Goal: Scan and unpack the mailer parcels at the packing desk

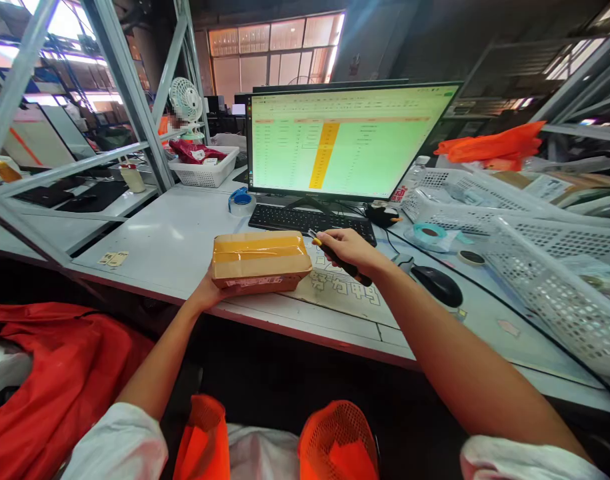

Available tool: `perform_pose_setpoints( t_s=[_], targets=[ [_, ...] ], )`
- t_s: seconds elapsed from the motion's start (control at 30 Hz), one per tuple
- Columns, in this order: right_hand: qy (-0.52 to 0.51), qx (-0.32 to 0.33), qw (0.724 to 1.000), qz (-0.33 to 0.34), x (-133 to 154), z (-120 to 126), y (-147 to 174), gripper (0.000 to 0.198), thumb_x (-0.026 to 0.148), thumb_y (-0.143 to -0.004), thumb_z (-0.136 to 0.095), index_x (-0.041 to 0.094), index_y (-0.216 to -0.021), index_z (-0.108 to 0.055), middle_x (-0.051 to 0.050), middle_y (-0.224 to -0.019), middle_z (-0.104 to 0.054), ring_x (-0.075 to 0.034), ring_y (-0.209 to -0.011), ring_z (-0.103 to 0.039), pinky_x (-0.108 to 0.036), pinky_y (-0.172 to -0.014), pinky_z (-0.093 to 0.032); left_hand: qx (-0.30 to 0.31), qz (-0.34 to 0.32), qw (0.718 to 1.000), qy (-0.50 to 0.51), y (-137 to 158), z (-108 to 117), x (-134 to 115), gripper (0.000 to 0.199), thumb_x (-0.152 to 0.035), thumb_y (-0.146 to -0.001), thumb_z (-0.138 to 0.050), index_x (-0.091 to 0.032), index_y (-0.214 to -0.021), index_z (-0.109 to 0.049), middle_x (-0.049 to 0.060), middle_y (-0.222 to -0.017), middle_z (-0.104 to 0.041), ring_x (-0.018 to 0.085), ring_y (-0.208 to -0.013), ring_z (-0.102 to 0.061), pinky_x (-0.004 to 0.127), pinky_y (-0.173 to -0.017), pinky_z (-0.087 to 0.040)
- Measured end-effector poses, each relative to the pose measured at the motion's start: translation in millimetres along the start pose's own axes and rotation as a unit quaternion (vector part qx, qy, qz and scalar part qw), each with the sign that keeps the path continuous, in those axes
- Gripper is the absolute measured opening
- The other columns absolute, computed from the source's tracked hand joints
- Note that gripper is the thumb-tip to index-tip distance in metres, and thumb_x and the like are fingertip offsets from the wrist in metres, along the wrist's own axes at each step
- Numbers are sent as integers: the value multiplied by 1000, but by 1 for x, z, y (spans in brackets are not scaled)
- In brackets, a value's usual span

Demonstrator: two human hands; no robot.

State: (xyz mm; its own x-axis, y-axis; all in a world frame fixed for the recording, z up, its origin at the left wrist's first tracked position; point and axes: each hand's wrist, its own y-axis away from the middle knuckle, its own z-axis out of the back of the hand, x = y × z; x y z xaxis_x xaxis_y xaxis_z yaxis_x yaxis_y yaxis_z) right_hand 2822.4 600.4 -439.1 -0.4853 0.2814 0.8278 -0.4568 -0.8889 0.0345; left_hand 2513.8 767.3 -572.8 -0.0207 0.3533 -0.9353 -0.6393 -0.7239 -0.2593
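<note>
A cardboard box (259,267) with wide yellow-brown tape along its top sits at the front edge of the desk, slightly tilted. My left hand (209,290) grips its left end from below, with most fingers hidden behind or under it. In my right hand (349,250) is a utility knife (345,265) with a black handle and some yellow near the front. Its metal tip points left, close to the box's right end but apart from it. A printed desk mat (345,287) lies under the knife.
Behind the box stand a keyboard (269,217) and a lit monitor (335,147). A blue tape roll (242,200) lies left of the keyboard; a mouse (437,285) and white baskets (549,267) are at right. A metal frame (129,93) rises at left. A cable crosses the right side.
</note>
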Motion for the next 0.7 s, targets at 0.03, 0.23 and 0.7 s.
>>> perform_pose_setpoints(
  t_s=[0.03,0.23,0.7],
  targets=[
    [28,4,999,21,4,-2,-2,47,59,-96,-59,19,-70,-57,0,-54,-55,-9,-42,-47,-22,-41,-38,13,-1,1000,6,-2,-2,-1,114,-60,-62,-92,-16,-153,-40,23,-146,-57,36,-138,-54,58,-120,-40],
    [93,-14,993,76,14,-8,4,53,65,-96,-54,19,-71,-60,0,-52,-55,-10,-41,-49,-23,-41,-36,24,-10,1000,14,-2,-3,4,93,-54,-66,-92,-15,-142,-56,20,-141,-63,39,-135,-57,59,-120,-41],
    [188,-101,975,55,18,3,28,48,59,-94,-56,17,-81,-74,-2,-54,-59,-12,-45,-49,-26,-47,-34,23,-18,999,17,1,-5,8,111,-49,-62,-95,-13,-151,-39,24,-149,-54,37,-137,-55,56,-120,-40]
  ],
)
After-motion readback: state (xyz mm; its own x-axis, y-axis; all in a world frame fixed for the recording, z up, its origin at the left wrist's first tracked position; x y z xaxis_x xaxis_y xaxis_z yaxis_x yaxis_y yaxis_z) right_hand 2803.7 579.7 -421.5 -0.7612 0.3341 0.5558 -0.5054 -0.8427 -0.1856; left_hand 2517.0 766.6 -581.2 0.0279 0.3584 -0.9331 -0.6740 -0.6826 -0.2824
